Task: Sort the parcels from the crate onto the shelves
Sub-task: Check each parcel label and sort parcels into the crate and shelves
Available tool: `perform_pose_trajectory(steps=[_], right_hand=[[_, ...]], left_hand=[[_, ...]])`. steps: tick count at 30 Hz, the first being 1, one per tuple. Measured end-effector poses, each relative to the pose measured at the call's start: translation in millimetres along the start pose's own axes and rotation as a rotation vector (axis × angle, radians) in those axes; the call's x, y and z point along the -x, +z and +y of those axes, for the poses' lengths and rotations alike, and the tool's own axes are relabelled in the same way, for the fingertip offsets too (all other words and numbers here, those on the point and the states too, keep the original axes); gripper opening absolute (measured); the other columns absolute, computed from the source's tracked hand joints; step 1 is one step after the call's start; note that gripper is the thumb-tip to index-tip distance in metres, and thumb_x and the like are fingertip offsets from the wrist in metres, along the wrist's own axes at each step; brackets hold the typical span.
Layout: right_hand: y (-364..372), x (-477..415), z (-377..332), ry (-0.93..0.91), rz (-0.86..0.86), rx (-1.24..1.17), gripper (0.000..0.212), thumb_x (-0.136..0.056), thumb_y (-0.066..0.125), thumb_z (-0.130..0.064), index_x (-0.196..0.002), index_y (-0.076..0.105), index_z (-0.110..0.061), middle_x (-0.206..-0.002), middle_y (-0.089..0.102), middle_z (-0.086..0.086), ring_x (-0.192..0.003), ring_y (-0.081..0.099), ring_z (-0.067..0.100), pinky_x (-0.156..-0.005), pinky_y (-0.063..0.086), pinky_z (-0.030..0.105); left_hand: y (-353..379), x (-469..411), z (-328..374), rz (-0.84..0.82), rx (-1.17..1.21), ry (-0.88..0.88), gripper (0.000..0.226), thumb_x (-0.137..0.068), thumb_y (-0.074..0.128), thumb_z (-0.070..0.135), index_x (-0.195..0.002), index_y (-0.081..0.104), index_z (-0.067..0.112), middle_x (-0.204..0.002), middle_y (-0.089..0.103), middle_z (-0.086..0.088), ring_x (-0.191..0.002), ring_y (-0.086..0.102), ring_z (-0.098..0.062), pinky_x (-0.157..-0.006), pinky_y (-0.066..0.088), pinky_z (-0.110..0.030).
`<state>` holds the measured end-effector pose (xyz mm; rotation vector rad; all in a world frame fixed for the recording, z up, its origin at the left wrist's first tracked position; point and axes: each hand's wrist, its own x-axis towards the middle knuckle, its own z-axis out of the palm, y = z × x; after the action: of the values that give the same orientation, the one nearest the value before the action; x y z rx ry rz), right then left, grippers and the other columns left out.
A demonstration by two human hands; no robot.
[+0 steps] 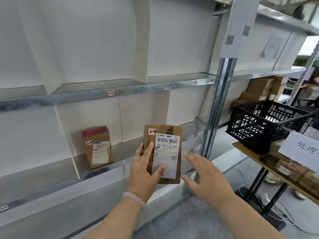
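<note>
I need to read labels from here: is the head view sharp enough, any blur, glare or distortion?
Head view: the 2-4 sticker on the held parcel reads clearly; the shelved parcel has a soft label; shelf rails bow from wide-angle distortion; the opening at upper right is blown out.

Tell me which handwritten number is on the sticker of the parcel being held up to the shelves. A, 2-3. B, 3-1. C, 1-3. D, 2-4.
D: the sticker at the top left corner of the held parcel, which the left hand grips, reads 2-4.
</note>
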<state>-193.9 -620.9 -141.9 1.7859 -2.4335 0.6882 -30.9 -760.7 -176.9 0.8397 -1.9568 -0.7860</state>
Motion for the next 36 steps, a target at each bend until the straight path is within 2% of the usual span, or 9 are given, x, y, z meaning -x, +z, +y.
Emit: perform_pose_trajectory(steps=[6,16,19,21,23,28,31,34,36], right_hand=[[6.8,-53.1,36.6,0.077,0.008,0.039,0.067,-0.090,0.052,-0.055,-0.148,0.023,-0.041,-0.152,0.027,-0.021,-0.139,0.020,-0.001,-0.109,0.007,0.013],[25.1,-119.5,116.5,0.122,-0.041,-0.011,0.068,-0.089,0.052,-0.055,-0.148,0.019,-0.043,-0.153,0.024,-0.022,-0.140,0.019,-0.001,-0.116,0.017,0.022],[27.9,-152.5,153.9,0.093,-0.066,-0.022,0.067,-0.089,0.050,-0.057,-0.147,0.018,-0.044,-0.153,0.025,-0.022,-0.140,0.022,0.001,-0.115,0.019,0.022],[29.4,-177.7,181.6,0.065,-0.094,-0.042,0.067,-0.089,0.050,-0.057,-0.147,0.019,-0.044,-0.153,0.025,-0.020,-0.140,0.023,0.002,-0.116,0.021,0.024],[29.8,-203.2,211.3,0.035,-0.133,-0.057,0.068,-0.089,0.050,-0.057,-0.148,0.018,-0.045,-0.153,0.025,-0.019,-0.140,0.023,0.003,-0.117,0.022,0.026],[28.9,-264.9,274.9,-0.027,-0.213,-0.073,0.065,-0.091,0.051,-0.054,-0.147,0.020,-0.044,-0.153,0.025,-0.020,-0.141,0.023,0.004,-0.113,0.017,0.020],[41.0,-299.6,299.4,-0.067,-0.249,-0.085,0.064,-0.090,0.051,-0.055,-0.147,0.023,-0.043,-0.152,0.029,-0.020,-0.140,0.027,0.005,-0.112,0.023,0.023],[58.4,-329.7,316.9,-0.068,-0.290,-0.110,0.065,-0.089,0.052,-0.055,-0.146,0.021,-0.046,-0.152,0.028,-0.022,-0.137,0.031,0.004,-0.110,0.028,0.024],[70.0,-346.1,323.0,-0.072,-0.313,-0.150,0.066,-0.089,0.054,-0.053,-0.145,0.020,-0.047,-0.152,0.028,-0.022,-0.137,0.030,0.004,-0.110,0.028,0.023]], left_hand=[[52.0,-67.8,-19.1,-0.063,0.030,0.001,0.092,-0.083,0.076,0.030,-0.128,0.010,0.076,-0.156,0.022,0.010,-0.142,0.028,-0.012,-0.117,0.033,-0.044],[139.9,-135.6,-38.5,-0.121,0.023,0.005,0.093,-0.086,0.073,0.032,-0.127,0.005,0.079,-0.154,0.024,0.011,-0.141,0.031,-0.012,-0.115,0.037,-0.044],[174.6,-160.8,-43.8,-0.108,0.026,0.003,0.089,-0.087,0.073,0.031,-0.134,0.009,0.072,-0.154,0.024,0.012,-0.140,0.031,-0.006,-0.113,0.040,-0.033],[201.0,-178.3,-47.4,-0.084,0.007,0.031,0.087,-0.086,0.073,0.026,-0.142,0.015,0.060,-0.154,0.025,0.009,-0.135,0.024,0.010,-0.109,0.030,-0.008],[227.6,-198.6,-52.0,-0.036,-0.025,0.048,0.086,-0.085,0.075,0.021,-0.147,0.021,0.048,-0.154,0.028,0.003,-0.134,0.018,0.018,-0.103,0.019,0.004],[279.7,-244.7,-61.6,0.056,-0.081,-0.037,0.090,-0.086,0.072,0.030,-0.146,0.012,0.059,-0.154,0.026,0.007,-0.138,0.025,-0.001,-0.108,0.020,-0.007],[301.4,-264.1,-66.0,0.096,-0.105,-0.098,0.084,-0.088,0.069,0.037,-0.147,0.012,0.058,-0.154,0.023,0.009,-0.137,0.022,0.005,-0.109,0.023,-0.011],[316.4,-278.5,-75.2,0.125,-0.123,-0.132,0.079,-0.089,0.071,0.031,-0.146,0.019,0.051,-0.146,0.026,0.015,-0.128,0.015,0.025,-0.102,0.022,0.004],[322.4,-288.0,-85.5,0.145,-0.140,-0.151,0.080,-0.088,0.072,0.028,-0.145,0.020,0.050,-0.143,0.026,0.020,-0.128,0.017,0.023,-0.101,0.019,0.006]])
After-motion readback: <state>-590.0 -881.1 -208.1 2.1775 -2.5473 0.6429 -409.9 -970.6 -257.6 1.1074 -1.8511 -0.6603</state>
